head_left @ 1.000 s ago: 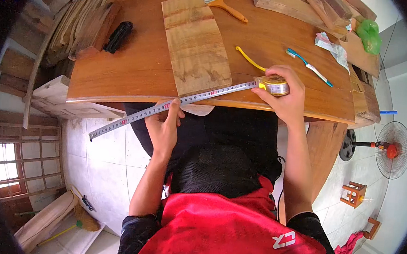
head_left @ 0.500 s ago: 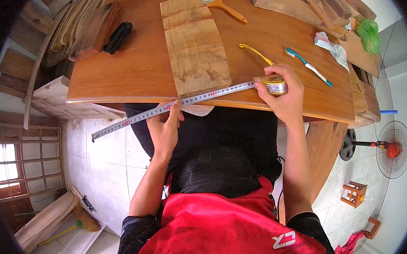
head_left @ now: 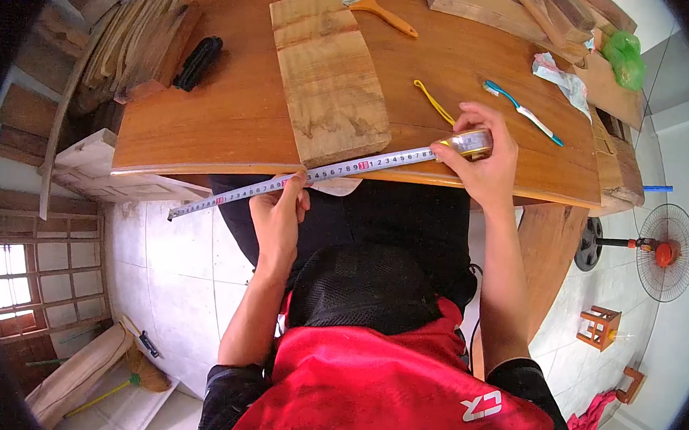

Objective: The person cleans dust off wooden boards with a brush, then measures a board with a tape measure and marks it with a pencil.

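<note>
My right hand (head_left: 484,157) grips the case of a tape measure (head_left: 471,142), whose yellow strap (head_left: 434,101) lies on the table. From the case the metal blade (head_left: 380,160) runs leftward past the near end of a wooden board (head_left: 334,82), and its free end sticks out beyond the table edge. My left hand (head_left: 278,214) pinches the blade between thumb and fingers by the board's near left corner. The board lies flat, long side pointing away from me.
On the wooden table (head_left: 223,119) lie a paintbrush (head_left: 382,14), a toothbrush (head_left: 523,113), a black object (head_left: 198,63) and a crumpled wrapper (head_left: 560,78). Wood pieces (head_left: 486,13) and a green plastic bag (head_left: 624,60) sit at the far right. A fan (head_left: 665,253) stands right.
The tape case has tilted and shifted slightly right in my right hand. The blade's free end has risen and moved a little right. My left hand stays near the board's corner.
</note>
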